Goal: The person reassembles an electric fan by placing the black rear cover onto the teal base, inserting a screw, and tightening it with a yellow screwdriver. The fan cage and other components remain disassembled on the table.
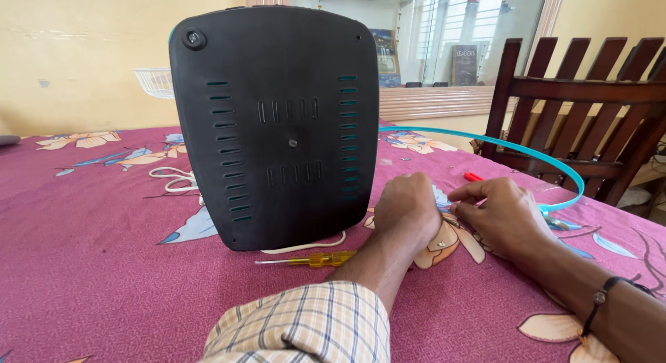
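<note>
A black plastic appliance (277, 127) stands on its edge on the table, its vented underside facing me. My left hand (408, 209) rests just right of it on the magenta floral cloth (90, 266), fingers curled down. My right hand (501, 212) is beside it, fingertips pinched together close to the left hand; anything small held there is too tiny to make out. A yellow-handled screwdriver (316, 259) lies on the cloth in front of the appliance, near my left forearm.
A teal ring (527, 155) curves behind my hands, with a red item (473, 176) near it. A white cord (173, 179) trails left of the appliance. Dark wooden chairs (583, 92) stand at the right edge. A white basket (156, 82) sits at the back.
</note>
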